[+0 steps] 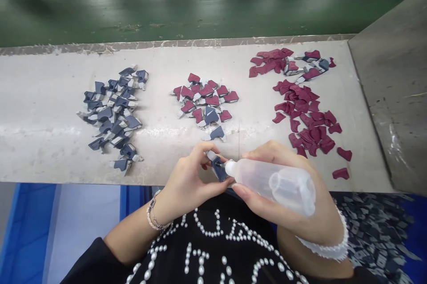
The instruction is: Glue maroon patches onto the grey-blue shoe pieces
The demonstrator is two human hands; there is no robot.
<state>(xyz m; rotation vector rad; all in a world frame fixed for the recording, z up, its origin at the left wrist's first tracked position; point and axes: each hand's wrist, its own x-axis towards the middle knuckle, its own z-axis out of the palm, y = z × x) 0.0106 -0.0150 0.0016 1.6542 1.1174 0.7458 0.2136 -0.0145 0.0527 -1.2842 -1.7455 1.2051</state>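
Observation:
Near the table's front edge, my left hand (193,177) pinches a dark blue and grey piece (218,169) between thumb and fingers. My right hand (283,182) is wrapped round a translucent squeeze bottle (267,181), which lies nearly level and points left. Its narrow tip meets the hollow face of the blue piece; whether it touches cannot be made out. Just beyond my hands sits a pile of grey pieces with maroon tops (207,90), with a blue-topped piece (217,133) at its near end.
Blue and grey pieces (105,113) lie in a pile at the left of the pale table (160,155). Loose maroon pieces (302,106) spread over the right. A metal panel (396,84) stands at the right edge. Below are a blue bin (30,230) and many grey parts (376,235).

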